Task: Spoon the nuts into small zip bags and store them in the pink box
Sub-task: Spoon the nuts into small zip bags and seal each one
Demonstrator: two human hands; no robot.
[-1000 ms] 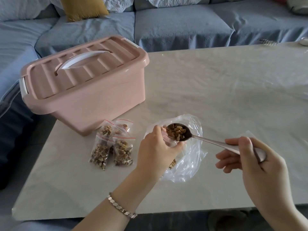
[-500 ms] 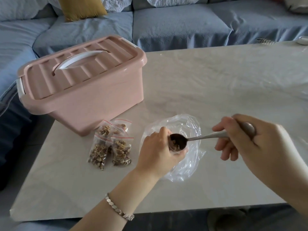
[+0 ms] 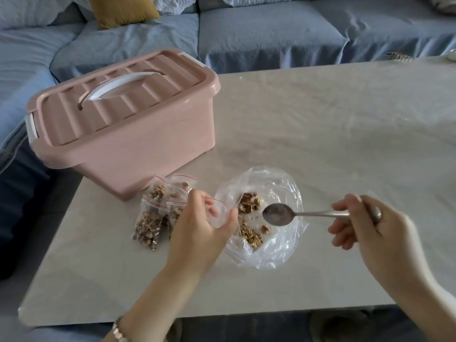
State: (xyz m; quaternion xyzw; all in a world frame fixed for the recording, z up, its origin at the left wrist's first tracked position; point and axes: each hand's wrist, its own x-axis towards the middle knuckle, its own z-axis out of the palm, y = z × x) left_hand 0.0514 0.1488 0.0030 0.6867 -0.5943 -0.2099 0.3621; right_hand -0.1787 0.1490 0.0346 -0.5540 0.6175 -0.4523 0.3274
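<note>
My left hand [image 3: 199, 230] holds a small zip bag [image 3: 218, 209] with a red strip, its mouth open; the bag's lower part is hidden behind my palm. My right hand [image 3: 370, 233] grips the handle of a metal spoon [image 3: 278, 214], whose bowl is empty and hovers over a large clear plastic bag [image 3: 278, 248] with loose nuts [image 3: 249, 206] in it. Three filled small zip bags [image 3: 150, 220] lie just left of my left hand. The pink box [image 3: 128, 134] stands closed at the table's left, with its white handle folded down.
The pale table [image 3: 333, 134] stretches away to the right and back. A blue sofa [image 3: 271, 30] with a yellow cushion [image 3: 123, 9] runs behind and to the left. Small objects [image 3: 399, 56] lie at the table's far right edge.
The spoon tipped its nuts into the small bag and has drawn back to the right, now empty. My left hand shifted left, uncovering the nuts in the large bag.
</note>
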